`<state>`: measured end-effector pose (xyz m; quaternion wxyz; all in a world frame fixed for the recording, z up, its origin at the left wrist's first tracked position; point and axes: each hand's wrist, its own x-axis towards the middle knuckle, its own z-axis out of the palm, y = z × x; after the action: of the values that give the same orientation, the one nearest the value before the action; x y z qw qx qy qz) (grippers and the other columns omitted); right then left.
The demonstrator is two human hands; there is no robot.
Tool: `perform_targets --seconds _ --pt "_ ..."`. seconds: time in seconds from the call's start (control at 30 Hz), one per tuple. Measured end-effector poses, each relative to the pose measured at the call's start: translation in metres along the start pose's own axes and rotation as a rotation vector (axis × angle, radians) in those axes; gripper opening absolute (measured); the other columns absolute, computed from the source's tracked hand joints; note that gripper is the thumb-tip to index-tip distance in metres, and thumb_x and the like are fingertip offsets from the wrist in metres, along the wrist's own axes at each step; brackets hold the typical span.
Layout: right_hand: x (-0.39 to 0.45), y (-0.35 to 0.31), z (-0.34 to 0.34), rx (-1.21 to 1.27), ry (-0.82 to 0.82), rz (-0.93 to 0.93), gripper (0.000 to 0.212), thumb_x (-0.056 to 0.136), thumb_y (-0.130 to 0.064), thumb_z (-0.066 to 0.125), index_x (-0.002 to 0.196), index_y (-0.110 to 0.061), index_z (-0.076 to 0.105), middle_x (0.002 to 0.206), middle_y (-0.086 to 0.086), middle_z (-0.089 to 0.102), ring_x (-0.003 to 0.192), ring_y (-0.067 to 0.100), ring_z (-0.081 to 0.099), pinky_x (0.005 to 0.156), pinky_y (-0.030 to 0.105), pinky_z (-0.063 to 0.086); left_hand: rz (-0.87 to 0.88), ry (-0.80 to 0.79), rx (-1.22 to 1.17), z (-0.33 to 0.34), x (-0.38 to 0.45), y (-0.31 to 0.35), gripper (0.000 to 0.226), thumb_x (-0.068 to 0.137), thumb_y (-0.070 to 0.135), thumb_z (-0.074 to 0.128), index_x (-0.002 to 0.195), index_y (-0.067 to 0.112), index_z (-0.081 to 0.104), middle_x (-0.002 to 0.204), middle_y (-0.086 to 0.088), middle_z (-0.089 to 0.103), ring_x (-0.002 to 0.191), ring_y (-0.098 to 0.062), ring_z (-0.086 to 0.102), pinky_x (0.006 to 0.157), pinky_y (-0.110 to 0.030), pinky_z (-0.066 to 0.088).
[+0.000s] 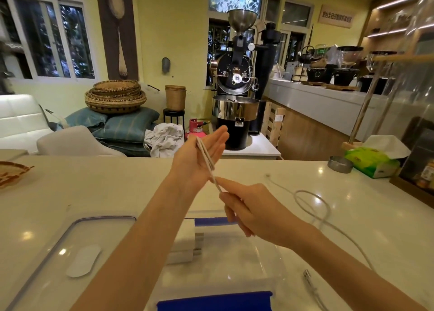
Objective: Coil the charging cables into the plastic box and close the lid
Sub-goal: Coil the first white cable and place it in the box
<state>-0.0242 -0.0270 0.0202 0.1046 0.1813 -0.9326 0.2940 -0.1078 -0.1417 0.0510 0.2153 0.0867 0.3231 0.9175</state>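
My left hand (203, 155) is raised above the counter, fingers flat and pointing away, with several turns of a white charging cable (205, 156) wrapped across its palm. My right hand (246, 207) pinches the same cable just below the left wrist. Beneath my arms stands the clear plastic box (253, 261) with blue latches, holding white chargers (187, 242). Its clear lid (77, 247) lies flat on the counter to the left. A second white cable (321, 207) lies looped on the counter to the right, its USB plug (308, 278) near the front.
The white counter (94, 193) carries a green tissue box (373, 161) and a metal ashtray (339, 164) at the far right, and a woven tray (11, 172) at the left edge. A coffee roaster (237, 94) stands beyond the counter.
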Motion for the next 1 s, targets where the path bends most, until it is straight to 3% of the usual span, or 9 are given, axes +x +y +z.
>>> perform_targets --seconds 0.07,0.13,0.2,0.3,0.4,0.53,0.7,0.83,1.0 --pt "0.0 0.006 -0.002 0.066 -0.061 0.027 0.032 0.097 -0.021 0.036 0.126 -0.027 0.047 0.06 -0.007 0.052 0.048 0.004 0.051 0.05 0.011 0.045 -0.025 -0.044 -0.077 0.001 -0.004 0.009 0.057 0.099 0.036 0.02 0.095 -0.001 0.063 0.073 -0.008 0.076 0.062 -0.013 0.072 0.055 -0.02 0.057" --pt "0.002 0.013 -0.006 0.141 -0.09 0.038 0.026 0.097 -0.023 0.037 0.114 -0.026 0.056 0.056 -0.008 0.05 0.047 0.002 0.05 0.052 0.01 0.042 -0.04 -0.078 -0.071 0.003 -0.011 0.014 0.055 0.098 0.034 0.025 0.085 -0.001 0.065 0.062 -0.004 0.074 0.051 -0.009 0.069 0.048 -0.017 0.055" --pt "0.005 0.022 -0.008 0.175 -0.12 0.077 0.026 0.095 -0.03 0.04 0.093 -0.021 0.064 0.054 -0.006 0.052 0.045 0.003 0.048 0.054 0.012 0.041 -0.065 -0.12 -0.005 0.007 -0.021 0.015 0.051 0.098 0.034 0.028 0.089 -0.001 0.064 0.052 0.002 0.068 0.041 -0.004 0.062 0.042 -0.013 0.05" --pt "0.014 0.038 -0.009 0.13 -0.104 0.169 0.051 0.081 -0.055 0.042 0.063 -0.012 0.063 0.05 -0.001 0.051 0.044 0.005 0.044 0.055 0.019 0.041 -0.076 -0.211 0.22 0.012 -0.035 0.013 0.049 0.097 0.035 0.026 0.1 0.001 0.062 0.044 0.005 0.062 0.031 -0.002 0.049 0.035 -0.01 0.041" --pt "0.021 0.051 -0.017 0.046 -0.038 0.181 0.059 0.068 -0.067 0.049 0.055 -0.01 0.058 0.05 0.002 0.048 0.044 0.007 0.041 0.055 0.024 0.038 -0.053 -0.258 0.568 0.012 -0.046 0.008 0.05 0.096 0.036 0.025 0.102 0.004 0.063 0.042 0.002 0.06 0.028 -0.003 0.044 0.037 -0.011 0.038" --pt "0.026 0.055 -0.036 0.112 0.095 0.197 0.046 0.068 -0.05 0.066 0.061 -0.004 0.063 0.051 0.006 0.048 0.049 0.01 0.041 0.055 0.029 0.037 -0.163 -0.27 0.909 0.007 -0.058 -0.007 0.052 0.096 0.038 0.026 0.107 0.001 0.062 0.05 -0.001 0.066 0.036 -0.006 0.054 0.042 -0.016 0.044" --pt "0.026 0.03 -0.04 0.09 0.172 0.109 0.022 0.081 -0.03 0.062 0.078 -0.01 0.069 0.07 0.016 0.066 0.064 0.026 0.058 0.065 0.036 0.049 -0.22 -0.107 0.986 0.003 -0.048 -0.033 0.052 0.097 0.04 0.023 0.114 0.001 0.053 0.081 -0.015 0.075 0.049 -0.009 0.065 0.047 -0.015 0.051" --pt "0.019 0.013 -0.026 -0.028 0.198 0.057 0.022 0.092 -0.021 0.047 0.091 -0.01 0.066 0.072 -0.002 0.062 0.069 0.011 0.057 0.07 0.027 0.048 -0.028 0.042 0.852 -0.003 -0.034 -0.049 0.049 0.099 0.034 0.021 0.12 0.002 0.052 0.075 -0.004 0.069 0.057 -0.006 0.067 0.055 -0.016 0.054" --pt "0.007 0.002 -0.008 -0.158 0.197 -0.059 0.031 0.096 -0.018 0.038 0.125 -0.016 0.049 0.094 0.008 0.068 0.081 0.021 0.062 0.077 0.035 0.052 0.154 0.199 0.745 -0.001 -0.031 -0.05 0.047 0.098 0.035 0.022 0.101 0.012 0.063 0.074 0.007 0.068 0.068 -0.001 0.064 0.054 -0.008 0.046"
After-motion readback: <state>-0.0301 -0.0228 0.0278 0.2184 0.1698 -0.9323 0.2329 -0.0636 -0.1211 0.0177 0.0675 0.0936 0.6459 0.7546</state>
